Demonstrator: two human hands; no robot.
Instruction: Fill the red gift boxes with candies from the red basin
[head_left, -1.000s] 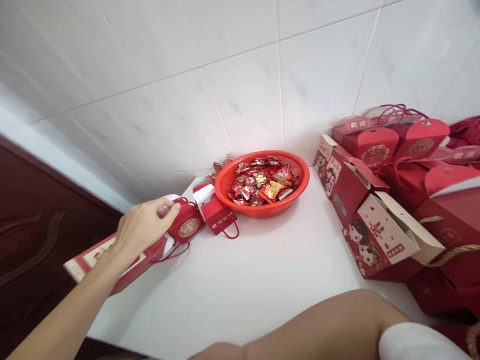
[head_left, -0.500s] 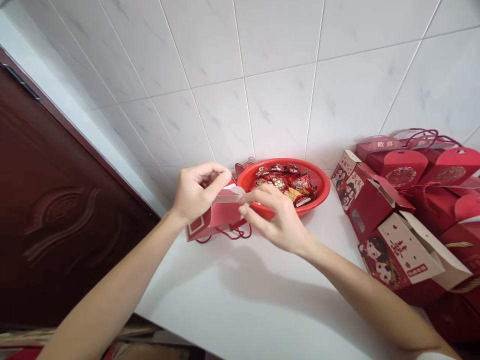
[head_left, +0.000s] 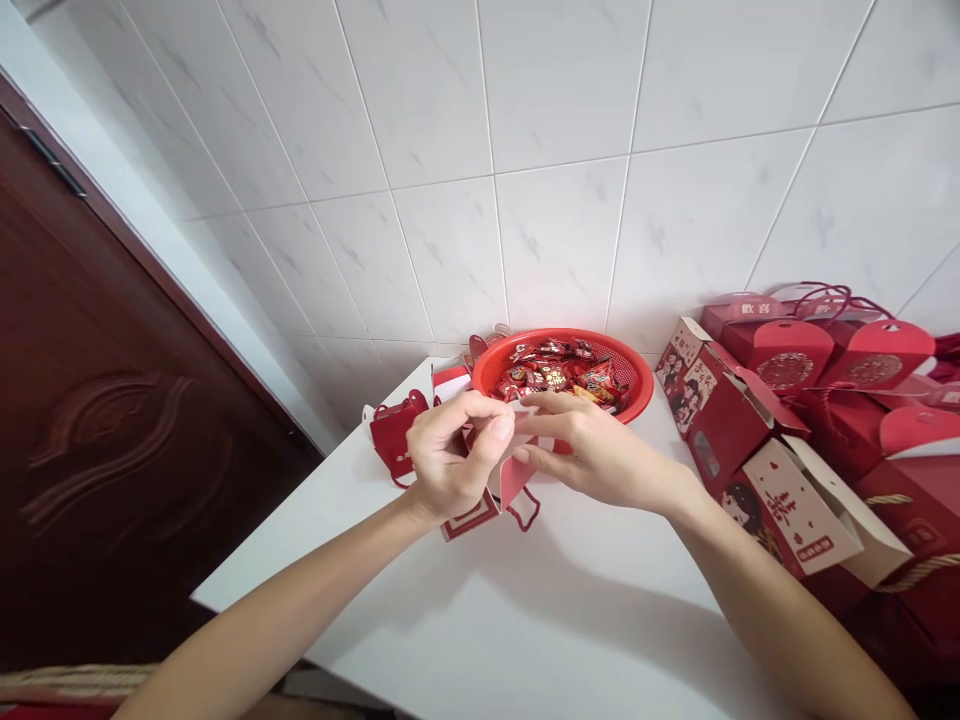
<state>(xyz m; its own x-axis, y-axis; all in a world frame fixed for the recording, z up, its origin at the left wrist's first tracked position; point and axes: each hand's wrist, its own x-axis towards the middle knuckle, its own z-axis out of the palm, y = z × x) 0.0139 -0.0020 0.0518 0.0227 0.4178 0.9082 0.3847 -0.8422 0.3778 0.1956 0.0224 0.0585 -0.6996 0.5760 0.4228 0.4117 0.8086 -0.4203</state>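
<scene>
Red box (head_left: 516, 482) between left hand (head_left: 450, 455) and right hand (head_left: 611, 460), basket (head_left: 643, 385) behind

Red box (head_left: 514, 482) partly hidden by left hand (head_left: 456, 452), basket (head_left: 643, 388) partly by right hand (head_left: 600, 452), door (head_left: 112, 430) cropped at left edge

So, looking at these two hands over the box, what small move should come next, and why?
Probably, gently spread the top of the small red card box with a dark-red cord handle: the left hand and right hand nearly meet over it, hiding much of the opening, so parting its edges should bare the inside.
</scene>
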